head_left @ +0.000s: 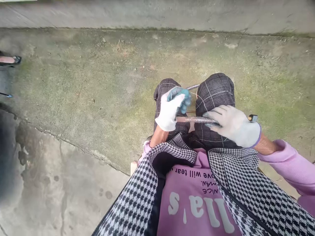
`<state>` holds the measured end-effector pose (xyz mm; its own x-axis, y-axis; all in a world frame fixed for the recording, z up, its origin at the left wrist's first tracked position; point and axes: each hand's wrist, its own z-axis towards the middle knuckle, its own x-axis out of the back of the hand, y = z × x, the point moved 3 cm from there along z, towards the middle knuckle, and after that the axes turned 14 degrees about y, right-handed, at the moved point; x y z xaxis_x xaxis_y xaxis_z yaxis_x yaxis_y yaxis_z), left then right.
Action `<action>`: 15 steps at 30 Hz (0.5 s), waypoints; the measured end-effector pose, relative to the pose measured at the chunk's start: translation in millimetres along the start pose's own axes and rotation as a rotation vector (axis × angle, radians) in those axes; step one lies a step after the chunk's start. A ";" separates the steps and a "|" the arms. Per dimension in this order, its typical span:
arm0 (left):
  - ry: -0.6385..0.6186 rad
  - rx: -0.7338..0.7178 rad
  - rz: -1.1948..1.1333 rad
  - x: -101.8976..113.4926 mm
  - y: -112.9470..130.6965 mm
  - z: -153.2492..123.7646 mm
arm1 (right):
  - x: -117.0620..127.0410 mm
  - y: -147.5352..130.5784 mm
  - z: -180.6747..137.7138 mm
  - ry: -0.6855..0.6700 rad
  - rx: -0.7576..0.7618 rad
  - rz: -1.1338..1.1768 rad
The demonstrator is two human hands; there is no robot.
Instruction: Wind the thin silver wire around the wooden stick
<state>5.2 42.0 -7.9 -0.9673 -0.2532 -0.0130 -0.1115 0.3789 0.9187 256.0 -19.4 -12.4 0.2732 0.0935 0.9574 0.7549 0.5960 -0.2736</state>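
Across my lap lies a brownish rod (182, 120), its middle stretch wrapped in silvery wire (203, 120). My right hand (231, 124), in a white work glove, is closed over the wrapped part from above, thumb and fingertips at its left side. At the rod's right end, a dark block with a yellowish piece (253, 118) sticks out past this hand. My left hand (174, 106), in a white glove with blue-green coated fingers, is curled in a pinch above the rod. A thin pale wire (200, 97) arcs from its fingertips toward my right hand.
Both knees in dark checked trousers (216, 88) are under the work. Another greyish rod-like piece (193, 87) shows between the knees. Mossy concrete ground (110, 85) meets a raised concrete edge (157, 16) ahead. Another person's shoe (17, 60) is at the far left.
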 end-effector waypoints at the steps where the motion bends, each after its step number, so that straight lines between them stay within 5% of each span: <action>1: 0.034 -0.054 -0.003 1.7 6.1 5.1 | 2.6 6.1 0.6 0.022 -0.052 -0.003; 7: 0.089 -0.311 -0.029 2.9 44.1 38.3 | 46.6 50.1 36.1 0.132 -0.488 0.058; 11: 0.091 -0.273 -0.020 -7.3 56.9 55.7 | 70.6 83.5 80.7 0.282 -0.720 0.255; 15: 0.127 -0.155 0.031 -20.9 65.1 82.2 | 60.8 125.5 128.1 0.613 -0.847 0.697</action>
<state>-0.6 145.1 19.7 -0.9322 -0.3573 0.0574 -0.0358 0.2490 0.9678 290.9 163.3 23.3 0.8276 -0.3387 0.4475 0.4217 -0.1508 -0.8941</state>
